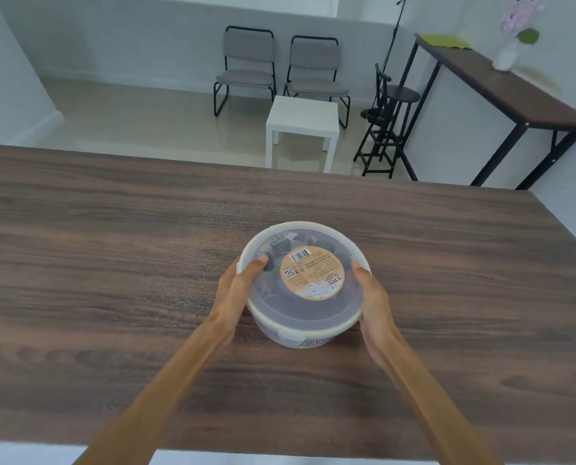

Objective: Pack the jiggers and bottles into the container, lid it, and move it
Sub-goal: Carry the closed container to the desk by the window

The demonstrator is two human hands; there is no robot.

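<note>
Lidded container [302,317] gripped between both hands.
It is clamped by left hand [237,290] and right hand [373,298] over the worktop [112,246].

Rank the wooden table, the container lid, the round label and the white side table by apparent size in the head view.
1. Wooden table
2. Container lid
3. White side table, though it stands farther off, so unsure
4. Round label

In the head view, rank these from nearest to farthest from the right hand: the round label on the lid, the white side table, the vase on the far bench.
1. Round label: on the lid, just left of the right hand.
2. White side table: on the floor beyond the wooden table's far edge.
3. Vase: on the bench at far right, farthest.
</note>
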